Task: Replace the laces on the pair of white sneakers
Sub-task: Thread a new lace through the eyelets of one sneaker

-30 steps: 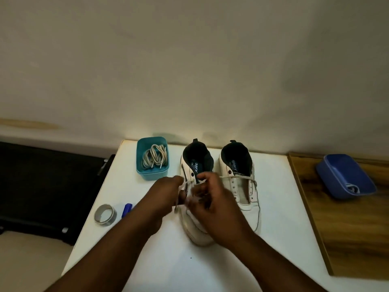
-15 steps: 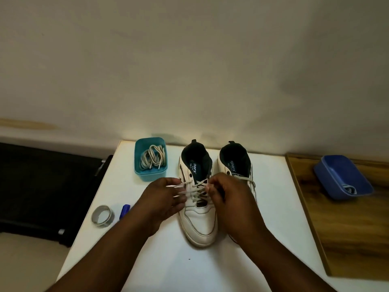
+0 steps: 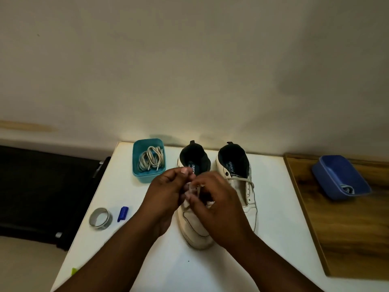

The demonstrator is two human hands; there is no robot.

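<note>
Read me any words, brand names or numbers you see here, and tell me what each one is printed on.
"sparx": blue insole label inside the right-hand white sneaker.
"parx", first letter hidden behind the left hand: insole label inside the left-hand white sneaker.
Smaller print under both labels: too small to read.
No other readable text.

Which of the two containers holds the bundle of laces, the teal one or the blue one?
The teal container on the white table, left of the sneakers, holds the bundle of laces. The blue container on the wooden surface is nearly empty.
</note>
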